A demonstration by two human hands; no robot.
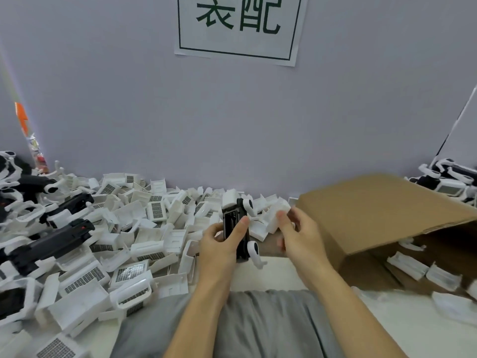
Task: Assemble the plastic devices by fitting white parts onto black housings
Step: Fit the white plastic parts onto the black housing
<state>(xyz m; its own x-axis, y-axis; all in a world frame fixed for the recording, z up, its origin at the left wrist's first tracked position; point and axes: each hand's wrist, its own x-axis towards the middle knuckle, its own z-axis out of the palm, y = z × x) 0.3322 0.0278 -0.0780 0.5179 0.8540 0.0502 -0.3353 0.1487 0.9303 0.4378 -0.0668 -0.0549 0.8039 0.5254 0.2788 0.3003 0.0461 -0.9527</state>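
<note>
Just left of the tipped brown cardboard box (382,210), the black rectangular plastic housing (233,228) is held upright above the person's lap, open face toward the camera — probably so the seating for the next part stays visible. Left hand (222,244) grips it: thumb pressed on the front, fingers curled round the back. White plastic bits already sit on its top and right side, so it's likely partway assembled.

Right hand (296,233), between housing and box, has fingers curled and pinching a small white plastic part (276,218). Motion blur; can't tell if it's lifted clear of the parts under it. Looks like a pick for the next fit.

Further left of the box, past the housing, a heap of white vented plastic covers (124,244) lies loose, within the left hand's reach. More white parts (423,272) spill from the box mouth, feeding the right hand. Black-and-white devices (46,228) are piled at the far left edge; another cluster (449,177) sits behind the box. A paper sign with green characters (240,24) hangs on the wall above.
</note>
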